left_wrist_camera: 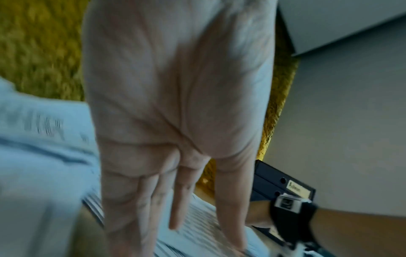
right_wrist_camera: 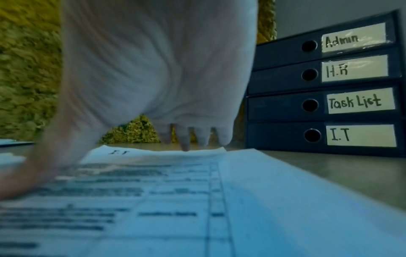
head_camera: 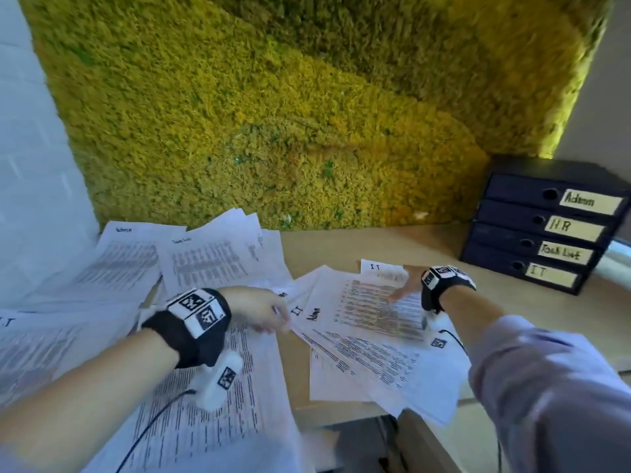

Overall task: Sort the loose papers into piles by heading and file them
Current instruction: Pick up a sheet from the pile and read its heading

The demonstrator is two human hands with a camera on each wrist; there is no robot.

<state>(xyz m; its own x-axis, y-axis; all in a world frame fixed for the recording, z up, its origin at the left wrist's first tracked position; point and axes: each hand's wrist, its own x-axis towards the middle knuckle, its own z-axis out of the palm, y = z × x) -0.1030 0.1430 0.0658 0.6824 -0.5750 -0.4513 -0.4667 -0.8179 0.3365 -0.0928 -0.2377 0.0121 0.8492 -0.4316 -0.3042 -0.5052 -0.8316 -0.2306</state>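
A fan of printed sheets (head_camera: 375, 339) lies mid-table, with headings "Admin" (head_camera: 313, 315) and "I.T" (head_camera: 296, 310) showing at its left edge. My left hand (head_camera: 269, 317) touches that left edge, its fingers (left_wrist_camera: 230, 217) straight. My right hand (head_camera: 401, 286) presses flat on the fan's far side. Its thumb (right_wrist_camera: 26, 179) lies on the top sheet and its fingertips (right_wrist_camera: 185, 146) on a sheet headed "I.T" (right_wrist_camera: 153, 153). More loose sheets (head_camera: 211, 261), some headed "Admin" and "Task List", are heaped at the left. Another printed page (head_camera: 205, 421) lies under my left wrist.
Four dark binders (head_camera: 546, 230) are stacked flat at the back right, labelled Admin, H.R, Task List and I.T from top down (right_wrist_camera: 329, 87). A moss wall (head_camera: 273, 114) backs the wooden table (head_camera: 358, 244). The table's front edge (head_camera: 341, 416) runs just below the fan.
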